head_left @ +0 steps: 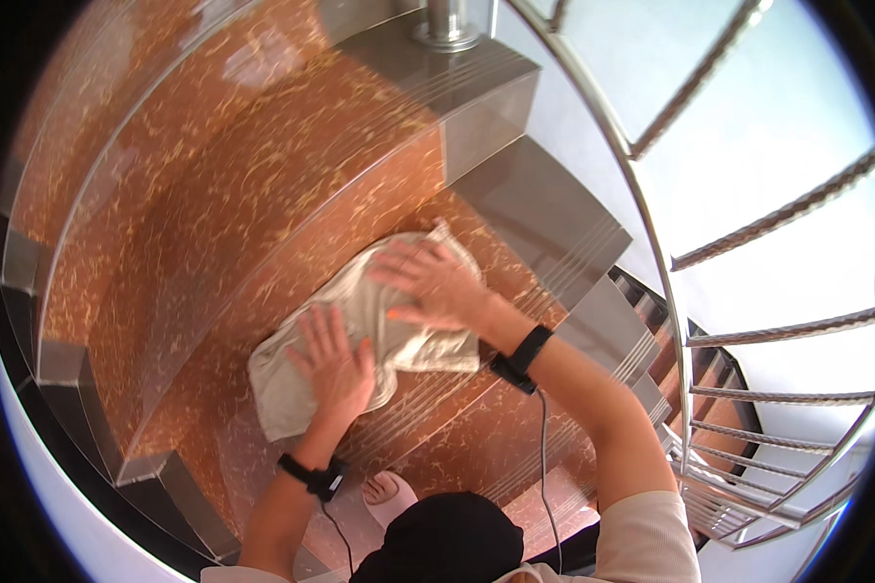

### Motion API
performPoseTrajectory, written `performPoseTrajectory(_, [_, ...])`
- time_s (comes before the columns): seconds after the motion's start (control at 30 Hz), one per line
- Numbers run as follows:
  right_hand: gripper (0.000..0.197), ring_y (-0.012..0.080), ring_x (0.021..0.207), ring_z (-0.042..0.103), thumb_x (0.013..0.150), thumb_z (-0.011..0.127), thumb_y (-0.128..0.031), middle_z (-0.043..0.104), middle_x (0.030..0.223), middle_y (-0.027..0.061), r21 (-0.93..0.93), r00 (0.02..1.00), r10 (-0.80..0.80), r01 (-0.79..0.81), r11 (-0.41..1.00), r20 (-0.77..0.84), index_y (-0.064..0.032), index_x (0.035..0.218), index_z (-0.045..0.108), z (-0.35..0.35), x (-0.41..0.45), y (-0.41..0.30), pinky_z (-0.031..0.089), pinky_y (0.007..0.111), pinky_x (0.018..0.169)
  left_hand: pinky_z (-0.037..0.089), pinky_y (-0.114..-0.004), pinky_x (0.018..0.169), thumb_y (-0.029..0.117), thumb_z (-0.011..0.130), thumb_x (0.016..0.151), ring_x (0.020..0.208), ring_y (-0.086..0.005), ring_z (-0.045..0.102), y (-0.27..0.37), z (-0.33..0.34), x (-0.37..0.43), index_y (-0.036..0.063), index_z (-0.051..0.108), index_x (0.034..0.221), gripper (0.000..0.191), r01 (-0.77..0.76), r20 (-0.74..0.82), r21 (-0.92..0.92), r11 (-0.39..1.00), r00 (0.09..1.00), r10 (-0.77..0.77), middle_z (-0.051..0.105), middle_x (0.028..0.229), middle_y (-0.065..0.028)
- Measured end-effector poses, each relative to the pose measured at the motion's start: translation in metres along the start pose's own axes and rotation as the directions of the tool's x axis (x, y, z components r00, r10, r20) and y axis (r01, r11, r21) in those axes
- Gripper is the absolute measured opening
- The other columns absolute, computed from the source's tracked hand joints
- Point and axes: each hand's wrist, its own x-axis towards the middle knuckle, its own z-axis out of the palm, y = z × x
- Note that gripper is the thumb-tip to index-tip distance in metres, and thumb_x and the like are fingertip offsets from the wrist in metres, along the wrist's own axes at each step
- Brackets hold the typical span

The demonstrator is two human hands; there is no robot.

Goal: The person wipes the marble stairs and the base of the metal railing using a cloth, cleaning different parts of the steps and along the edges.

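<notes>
A pale beige cloth [277, 393] lies spread and wrinkled on a reddish-brown marble stair tread. My left hand [334, 368] rests flat on its left part, fingers apart. On the cloth's upper right part lies my right hand [430, 280], palm down and slightly blurred, fingers spread. Both wrists wear black bands with small devices and cables. Neither hand grips the cloth; what is under the palms is hidden.
Curved marble stairs [262, 175] with grey edge blocks [488, 138] rise at the upper left. A metal railing [649, 197] with twisted bars curves along the right, with lower steps beyond it. A sandalled foot [385, 492] stands on a lower step, near a black-covered shape [452, 535].
</notes>
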Motion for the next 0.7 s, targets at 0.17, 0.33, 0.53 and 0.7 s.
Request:
performPoseTrajectory(0.17, [0.063,0.0255,0.161,0.023,0.104,0.048,-0.063,0.035,0.171,-0.0052,-0.105,0.95,0.204,-0.234,0.966,-0.235,-0.0348,0.161,0.041,-0.034,-0.045,0.116,0.014,0.054,0.13,0.0,-0.075,0.121,0.052,0.027,0.11,0.163,-0.0379,-0.002,0.135,-0.01,0.072,0.0138,0.009,0.171,0.074,-0.269,-0.013,-0.021,0.963,0.963,0.269,0.002,0.178,-0.0144])
performPoseTrajectory(0.33, [0.065,0.0264,0.159,0.027,0.104,0.042,-0.066,0.041,0.167,-0.0036,-0.087,0.772,0.475,-0.556,0.827,-0.421,-0.0333,0.16,0.043,-0.039,-0.092,0.192,0.017,0.055,0.129,0.003,-0.076,0.121,0.047,0.034,0.11,0.163,-0.0359,0.006,0.236,-0.009,0.128,0.0136,0.02,0.169,0.07,-0.477,-0.206,-0.02,0.879,0.862,0.463,0.011,0.177,-0.0134])
performPoseTrajectory(0.53, [0.062,0.0303,0.157,0.029,0.105,0.044,-0.058,0.041,0.167,0.0006,0.0,0.579,0.634,-0.738,0.675,-0.513,-0.0271,0.159,0.046,-0.032,-0.14,0.158,0.019,0.059,0.126,0.005,-0.077,0.121,0.043,0.041,0.108,0.163,-0.0343,0.013,0.245,0.001,0.115,0.0181,0.031,0.167,0.065,-0.657,-0.344,0.096,0.748,0.683,0.644,0.024,0.175,-0.008])
performPoseTrajectory(0.7, [0.061,0.0328,0.159,0.025,0.105,0.053,-0.044,0.038,0.168,0.0065,0.064,0.557,0.642,-0.727,0.683,-0.526,-0.02,0.16,0.045,-0.003,-0.18,0.057,0.018,0.063,0.125,-0.003,-0.074,0.123,0.041,0.041,0.103,0.163,-0.0362,0.012,0.193,0.006,0.035,0.0141,0.028,0.168,0.071,-0.809,-0.195,0.063,0.585,0.565,0.802,0.017,0.177,-0.0068])
